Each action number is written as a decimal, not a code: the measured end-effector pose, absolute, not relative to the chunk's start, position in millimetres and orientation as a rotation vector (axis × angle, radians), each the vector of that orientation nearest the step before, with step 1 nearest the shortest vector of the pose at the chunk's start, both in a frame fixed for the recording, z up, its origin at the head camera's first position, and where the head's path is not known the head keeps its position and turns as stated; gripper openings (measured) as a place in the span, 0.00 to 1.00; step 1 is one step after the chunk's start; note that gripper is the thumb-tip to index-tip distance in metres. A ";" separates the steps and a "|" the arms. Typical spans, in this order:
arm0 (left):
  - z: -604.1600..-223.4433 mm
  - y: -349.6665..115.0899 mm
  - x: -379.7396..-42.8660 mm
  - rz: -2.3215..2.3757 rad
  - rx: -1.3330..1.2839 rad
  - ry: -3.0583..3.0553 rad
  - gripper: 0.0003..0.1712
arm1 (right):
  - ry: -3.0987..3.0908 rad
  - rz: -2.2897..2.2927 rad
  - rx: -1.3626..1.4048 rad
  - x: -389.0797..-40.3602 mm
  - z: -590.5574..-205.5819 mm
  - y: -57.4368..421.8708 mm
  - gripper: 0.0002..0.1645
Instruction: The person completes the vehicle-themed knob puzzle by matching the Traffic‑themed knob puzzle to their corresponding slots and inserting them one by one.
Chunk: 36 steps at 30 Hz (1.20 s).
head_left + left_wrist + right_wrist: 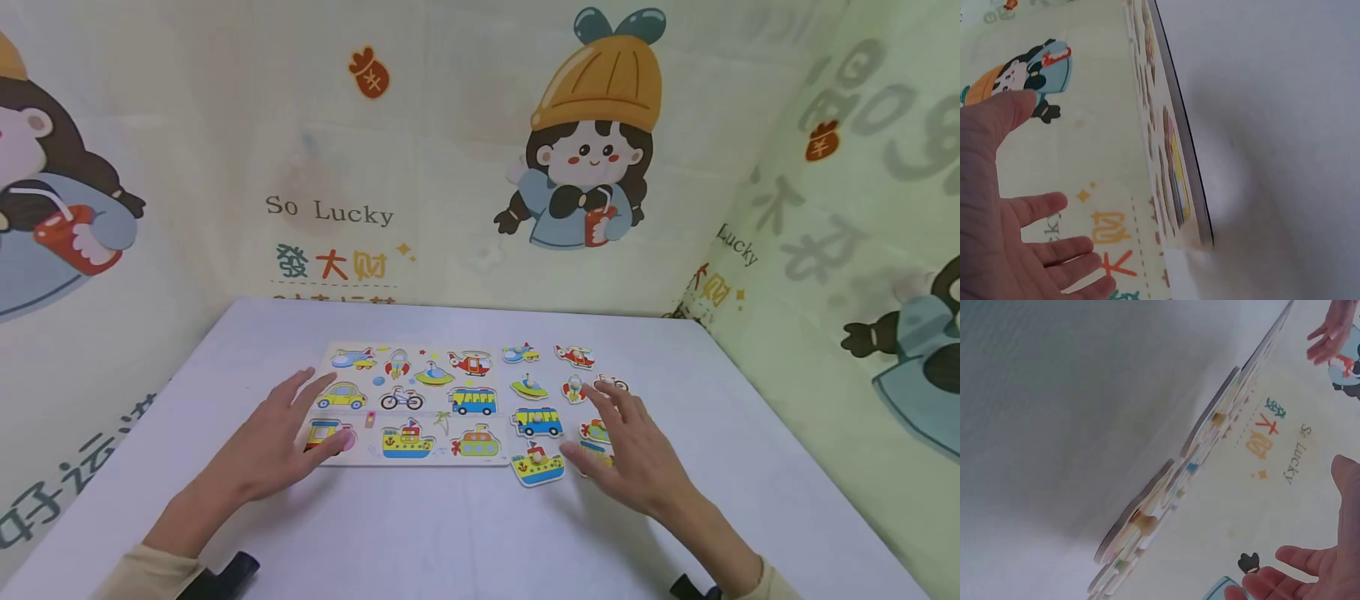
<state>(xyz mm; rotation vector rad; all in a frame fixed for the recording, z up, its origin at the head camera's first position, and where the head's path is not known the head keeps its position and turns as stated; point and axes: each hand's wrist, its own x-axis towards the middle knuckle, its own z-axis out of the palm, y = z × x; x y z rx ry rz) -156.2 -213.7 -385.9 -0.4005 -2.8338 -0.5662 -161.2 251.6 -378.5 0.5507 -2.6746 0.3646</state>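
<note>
A puzzle board [420,464] printed with vehicles lies flat on the table. My left hand [270,442] hovers over its left end, fingers spread, and partly hides the printed train. In the left wrist view the board's edge [1180,106] runs beyond the spread fingers. To the right of the board lie loose knobbed pieces, among them a bus [537,422], a ship [538,468], a flying saucer [529,387] and a rocket [573,390]. My right hand [637,458] is held over the right-hand pieces with fingers apart, holding nothing. It partly covers a submarine piece [592,431].
An airplane piece [521,353] and a helicopter piece [575,357] lie at the back of the loose group. The white table [420,533] stretches in front of the board. Cartoon-printed cloth [450,167] hangs behind it and at both sides.
</note>
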 end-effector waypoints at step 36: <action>-418.8 -270.6 -170.2 -0.642 -0.501 -2.949 0.35 | -2.818 0.734 0.781 -153.2 -380.2 216.1 0.33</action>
